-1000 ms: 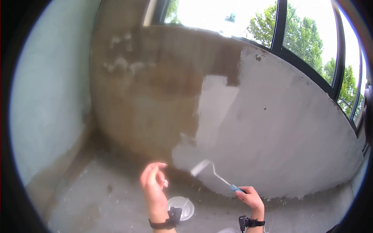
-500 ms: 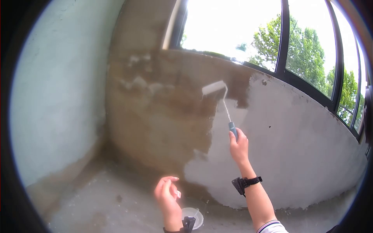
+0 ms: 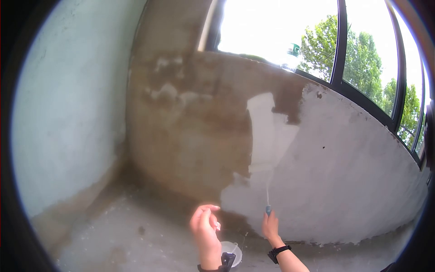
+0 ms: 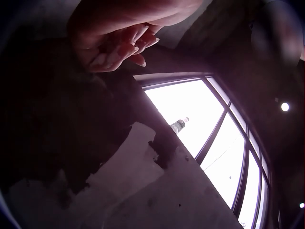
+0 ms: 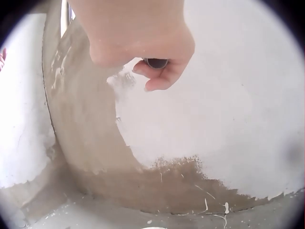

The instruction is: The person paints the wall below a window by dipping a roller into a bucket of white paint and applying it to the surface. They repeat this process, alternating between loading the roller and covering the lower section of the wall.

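In the head view the right hand [image 3: 270, 226] grips the blue handle [image 3: 268, 210] of a paint roller, low in front of the wall. The roller's thin frame [image 3: 267, 192] points up; its white sleeve blends into the white paint [image 3: 272, 145]. The right wrist view shows that hand [image 5: 143, 43] curled round the handle, whose round end [image 5: 157, 63] faces the camera. Raised near the lower middle, the left hand [image 3: 206, 229] holds nothing, its fingers loosely bent; the left wrist view shows it [image 4: 128, 28] too.
A white bucket [image 3: 236, 258] stands on the floor [image 3: 167, 240] behind the left wrist. Brown unpainted wall [image 3: 190, 131] lies left of the paint, meeting a pale side wall [image 3: 77, 99] at the corner. Above, a bottle [image 3: 291, 56] stands on the sill by dark-framed windows [image 3: 342, 50].
The right hand went up the wall with the roller, then came down. A fresh white strip now reaches higher beside the brown area. The left hand stays raised, its fingers bent as before.
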The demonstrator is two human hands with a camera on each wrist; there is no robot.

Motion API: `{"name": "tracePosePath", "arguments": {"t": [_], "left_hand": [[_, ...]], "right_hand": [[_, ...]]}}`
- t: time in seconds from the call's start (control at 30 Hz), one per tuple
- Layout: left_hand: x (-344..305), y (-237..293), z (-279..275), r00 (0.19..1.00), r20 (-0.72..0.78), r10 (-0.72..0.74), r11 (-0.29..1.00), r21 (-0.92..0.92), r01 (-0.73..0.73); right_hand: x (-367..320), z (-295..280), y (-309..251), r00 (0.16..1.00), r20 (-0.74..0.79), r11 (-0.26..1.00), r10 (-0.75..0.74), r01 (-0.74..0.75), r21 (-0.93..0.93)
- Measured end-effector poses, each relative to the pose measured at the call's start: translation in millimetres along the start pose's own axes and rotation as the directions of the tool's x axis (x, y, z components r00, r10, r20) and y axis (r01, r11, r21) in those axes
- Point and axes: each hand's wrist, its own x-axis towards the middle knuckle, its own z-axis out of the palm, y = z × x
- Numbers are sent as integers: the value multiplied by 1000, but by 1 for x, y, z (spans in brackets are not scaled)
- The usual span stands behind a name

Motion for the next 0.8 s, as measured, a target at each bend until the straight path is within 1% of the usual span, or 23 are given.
{"name": "tracePosePath", "arguments": {"t": [0.03, 0.1, 0.17, 0.23, 0.3, 0.37, 0.4, 0.47, 0.53, 0.6, 0.67, 0.73, 0.77, 0.8], "left_hand": [[2, -3, -2, 1000, 3, -6, 1000, 14, 6], [4, -5, -1, 1000, 2, 5, 1000, 4, -5], [5, -12, 0, 1000, 11, 8, 1000, -2, -8], [6, -16, 0, 1000, 9, 4, 1000, 9, -4], [6, -18, 2, 1000, 12, -13, 1000, 15, 13], [7, -21, 2, 1000, 6, -28, 999, 23, 28], [10, -32, 2, 1000, 3, -21, 1000, 16, 21], [11, -33, 1, 1000, -6, -18, 1000, 16, 18], [13, -34, 0, 1000, -9, -1, 1000, 10, 1], [14, -32, 0, 1000, -14, -10, 1000, 4, 10], [14, -31, 0, 1000, -17, -20, 1000, 1, 20], [13, -29, 1, 1000, 6, -24, 1000, 11, 24], [12, -28, 1, 1000, 0, -26, 999, 23, 26], [11, -28, 3, 1000, 9, -22, 1000, 18, 22]], "right_hand": [[5, 3, -2, 1000, 0, 1000, -6, 6, 3], [23, -4, -31, 1000, 12, 1000, -10, 10, -16], [64, -9, -72, 998, -31, 994, -50, 53, 99], [107, -25, -136, 990, -107, 980, -92, 109, 166], [140, -39, -187, 975, -183, 950, -128, 174, 261], [163, -43, -210, 981, -175, 946, -87, 137, 295], [162, -37, -198, 982, -171, 947, -76, 125, 296], [161, -30, -187, 986, -135, 963, -95, 125, 238], [139, -9, -148, 993, -78, 982, -91, 103, 159], [107, 13, -101, 999, 16, 998, -33, 32, 55], [64, 31, -61, 996, 71, 999, 53, -52, -17], [21, 45, -35, 983, 116, 989, 143, -139, -45], [5, 52, -24, 981, 125, 988, 150, -147, -39], [-9, 59, -12, 974, 125, 982, 189, -184, -54]]}}
